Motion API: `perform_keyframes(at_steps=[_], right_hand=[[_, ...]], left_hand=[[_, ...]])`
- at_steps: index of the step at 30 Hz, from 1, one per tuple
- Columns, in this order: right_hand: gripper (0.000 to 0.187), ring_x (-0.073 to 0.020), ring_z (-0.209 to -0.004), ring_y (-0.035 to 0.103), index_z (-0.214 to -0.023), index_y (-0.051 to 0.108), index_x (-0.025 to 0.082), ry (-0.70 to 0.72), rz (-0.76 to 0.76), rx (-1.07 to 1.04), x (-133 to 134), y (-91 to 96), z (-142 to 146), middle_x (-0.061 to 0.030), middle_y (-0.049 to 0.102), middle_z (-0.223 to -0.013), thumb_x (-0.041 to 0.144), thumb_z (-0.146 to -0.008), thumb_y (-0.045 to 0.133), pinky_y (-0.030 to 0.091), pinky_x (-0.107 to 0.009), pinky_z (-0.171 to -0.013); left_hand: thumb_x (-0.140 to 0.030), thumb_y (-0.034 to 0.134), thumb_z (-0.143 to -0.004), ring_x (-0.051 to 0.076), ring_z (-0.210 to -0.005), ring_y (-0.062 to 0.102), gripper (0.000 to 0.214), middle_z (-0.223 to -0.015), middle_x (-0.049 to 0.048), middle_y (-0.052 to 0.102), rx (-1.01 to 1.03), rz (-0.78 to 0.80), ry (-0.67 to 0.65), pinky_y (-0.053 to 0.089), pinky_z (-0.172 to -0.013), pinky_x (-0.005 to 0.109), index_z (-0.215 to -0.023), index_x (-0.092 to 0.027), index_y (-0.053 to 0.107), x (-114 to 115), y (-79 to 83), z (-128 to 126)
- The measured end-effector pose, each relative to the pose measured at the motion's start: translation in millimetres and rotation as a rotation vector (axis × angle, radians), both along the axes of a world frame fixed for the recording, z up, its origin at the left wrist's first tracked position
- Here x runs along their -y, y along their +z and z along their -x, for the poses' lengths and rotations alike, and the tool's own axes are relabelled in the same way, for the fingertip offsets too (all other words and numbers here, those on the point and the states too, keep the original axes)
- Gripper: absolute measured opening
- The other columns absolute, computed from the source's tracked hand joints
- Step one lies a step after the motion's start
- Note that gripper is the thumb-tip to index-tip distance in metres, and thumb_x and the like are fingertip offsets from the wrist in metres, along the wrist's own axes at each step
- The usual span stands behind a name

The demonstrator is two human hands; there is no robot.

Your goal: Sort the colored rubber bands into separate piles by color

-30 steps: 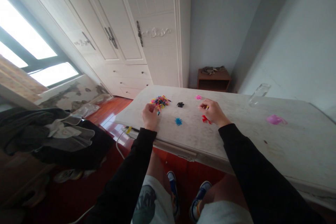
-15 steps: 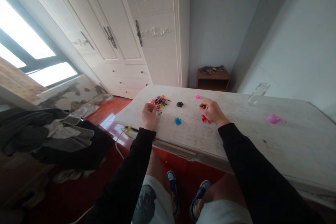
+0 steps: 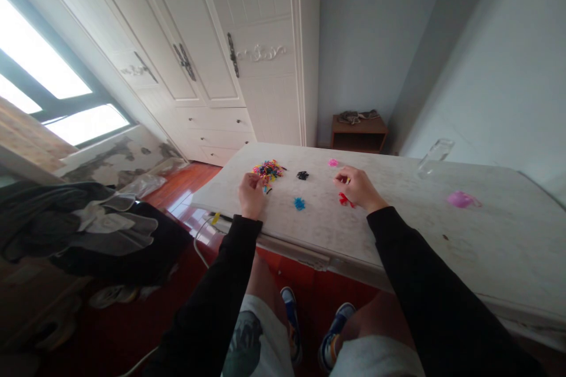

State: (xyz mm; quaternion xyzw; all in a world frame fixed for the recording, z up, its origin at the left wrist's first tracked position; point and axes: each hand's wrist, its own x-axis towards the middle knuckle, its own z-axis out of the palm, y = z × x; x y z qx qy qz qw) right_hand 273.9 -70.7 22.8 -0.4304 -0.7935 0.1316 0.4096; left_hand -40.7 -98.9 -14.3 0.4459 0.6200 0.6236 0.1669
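Observation:
My left hand (image 3: 251,194) is at the near edge of a mixed pile of small coloured rubber bands (image 3: 270,169), its fingers pinched; what they hold is too small to make out. Over the right part of the sorted heaps, my right hand (image 3: 354,185) is closed on a small yellow rubber band (image 3: 348,180). Just below it lies a red heap (image 3: 346,200), partly covered by the hand, and beyond it a pink one (image 3: 333,162). Between my hands are a black heap (image 3: 302,175) and a blue heap (image 3: 299,204).
The white table (image 3: 398,235) also bears a transparent bottle-like container (image 3: 435,156) and a pink-purple pouch or balloon-like item (image 3: 460,199) on the right. A white wardrobe (image 3: 274,94) and a brown cabinet (image 3: 359,132) stand behind. Dark clothes (image 3: 124,247) are piled at left.
Almost nothing differs. Both hands keep their places and stay closed; the fingers of my right hand have shifted only slightly around the yellow rubber band.

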Motion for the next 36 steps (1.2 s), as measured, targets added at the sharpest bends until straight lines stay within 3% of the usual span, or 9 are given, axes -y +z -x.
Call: perform_keyframes(at_steps=[5,10,14,21,28,36], right_hand=[[0.019,-0.0189,-0.067,0.058,-0.062,0.060,0.021,-0.013,-0.004,-0.002,0.1,0.4,-0.8,-0.0059,0.066,-0.072,0.024,-0.081,0.059,0.046,-0.034,-0.069],[0.019,-0.0191,-0.067,0.058,-0.062,0.060,0.021,-0.021,0.007,0.000,0.1,0.8,-1.5,-0.0057,0.066,-0.072,0.023,-0.081,0.059,0.046,-0.034,-0.069],[0.019,-0.0192,-0.067,0.058,-0.062,0.059,0.021,-0.015,0.011,-0.003,0.4,0.9,-1.2,-0.0055,0.065,-0.072,0.023,-0.081,0.059,0.046,-0.033,-0.068],[0.018,-0.0192,-0.067,0.058,-0.062,0.060,0.021,-0.006,-0.001,0.003,-0.8,-0.3,-1.6,-0.0052,0.065,-0.071,0.020,-0.081,0.059,0.046,-0.033,-0.069],[0.019,-0.0197,-0.067,0.058,-0.062,0.059,0.021,-0.003,0.000,0.003,-0.2,0.1,-1.2,-0.0055,0.065,-0.072,0.021,-0.081,0.059,0.046,-0.034,-0.069],[0.019,-0.0194,-0.066,0.058,-0.062,0.058,0.021,-0.005,0.015,-0.006,0.5,1.9,-0.9,-0.0056,0.065,-0.071,0.023,-0.081,0.059,0.046,-0.034,-0.069]], left_hand=[[-0.014,0.061,-0.084,0.016,-0.075,0.073,0.010,-0.075,0.0005,0.068,0.026,-0.002,-0.018,0.056,-0.071,0.026,-0.086,-0.021,0.054,1.1,1.1,-1.8],[-0.024,0.065,-0.085,0.013,-0.062,0.070,0.013,-0.085,-0.0008,0.064,0.094,0.042,-0.086,0.055,-0.058,0.023,-0.092,-0.020,0.054,1.8,1.2,-6.0],[-0.025,0.061,-0.087,0.012,-0.059,0.068,0.009,-0.090,0.0001,0.064,0.022,0.068,-0.137,0.054,-0.054,0.024,-0.093,-0.020,0.056,1.1,-2.1,-8.0],[-0.019,0.061,-0.087,0.013,-0.068,0.065,0.004,-0.080,0.0001,0.065,-0.140,0.018,-0.083,0.052,-0.065,0.024,-0.085,-0.020,0.058,3.2,3.1,-7.0],[-0.023,0.058,-0.089,0.013,-0.064,0.067,0.006,-0.093,0.0014,0.065,-0.047,0.060,-0.149,0.048,-0.054,0.023,-0.095,-0.021,0.056,3.1,-0.3,-8.8],[-0.018,0.062,-0.083,0.016,-0.078,0.066,0.015,-0.083,0.0008,0.066,-0.228,0.008,-0.116,0.051,-0.072,0.026,-0.097,-0.021,0.058,2.9,-1.7,-4.9]])
